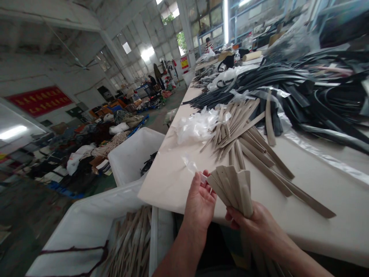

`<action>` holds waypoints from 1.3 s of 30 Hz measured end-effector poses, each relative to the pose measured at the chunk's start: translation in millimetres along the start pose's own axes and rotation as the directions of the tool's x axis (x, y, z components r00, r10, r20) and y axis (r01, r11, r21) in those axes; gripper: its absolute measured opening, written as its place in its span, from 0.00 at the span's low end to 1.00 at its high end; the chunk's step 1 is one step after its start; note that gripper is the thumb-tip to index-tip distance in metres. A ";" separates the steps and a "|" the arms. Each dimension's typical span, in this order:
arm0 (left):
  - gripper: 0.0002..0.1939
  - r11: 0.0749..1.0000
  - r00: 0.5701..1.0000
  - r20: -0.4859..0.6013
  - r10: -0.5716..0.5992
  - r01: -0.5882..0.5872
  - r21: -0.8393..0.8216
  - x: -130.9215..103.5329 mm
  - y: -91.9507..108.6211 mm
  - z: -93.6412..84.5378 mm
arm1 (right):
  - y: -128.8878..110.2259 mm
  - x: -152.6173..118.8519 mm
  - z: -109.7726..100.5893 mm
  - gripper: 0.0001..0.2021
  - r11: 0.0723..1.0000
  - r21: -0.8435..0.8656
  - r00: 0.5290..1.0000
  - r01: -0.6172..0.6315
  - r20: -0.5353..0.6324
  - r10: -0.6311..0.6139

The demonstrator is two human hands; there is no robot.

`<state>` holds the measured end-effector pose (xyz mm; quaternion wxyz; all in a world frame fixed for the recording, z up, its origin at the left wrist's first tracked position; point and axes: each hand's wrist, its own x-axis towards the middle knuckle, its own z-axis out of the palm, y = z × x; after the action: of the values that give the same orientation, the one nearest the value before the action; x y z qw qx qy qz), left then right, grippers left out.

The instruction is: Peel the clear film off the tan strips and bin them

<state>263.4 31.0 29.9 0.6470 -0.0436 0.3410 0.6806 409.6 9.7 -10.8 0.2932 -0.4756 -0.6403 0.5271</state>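
My right hand (258, 223) is wrapped round a fanned bundle of beige strips (230, 186), whose flat ends point up and away while the rest hangs below the table edge. Close to those ends, my left hand (200, 204) pinches a clear plastic strip (190, 166) between thumb and fingers. A short white piece of it shows at the fingertips; whether it touches the bundle I cannot tell. Beyond both hands a loose pile of beige strips (259, 148) lies on the table (173, 177), beside a heap of clear plastic strips (197, 125).
Long black strips (259, 79) cover the table's far right. Left of the table edge stand a white bin (69, 234) with beige strips inside and another white bin (135, 146) behind it. Piled goods (95, 150) lie on the floor. A person (208, 45) is far back.
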 end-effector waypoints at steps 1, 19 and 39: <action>0.05 1.000 1.000 0.020 -0.006 0.006 0.000 0.6 -2.0 -0.4 | 0.9 -0.1 0.4 0.14 1.000 -0.008 1.000 0.004 -0.003 -0.005; 0.20 0.958 0.973 0.044 0.228 -0.232 0.166 6.5 -22.0 -31.9 | 0.8 -3.2 -0.9 0.20 0.998 0.062 1.000 -0.007 0.021 0.006; 0.15 0.847 0.947 0.319 -0.046 -0.132 0.515 -13.2 -32.0 -46.2 | 0.4 -11.5 -9.9 0.23 0.991 -0.108 0.991 0.077 -0.104 -0.088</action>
<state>276.9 -6.5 -11.9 0.6648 0.2546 0.4069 0.5724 422.8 3.1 -7.1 0.3238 -0.4912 -0.6690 0.4541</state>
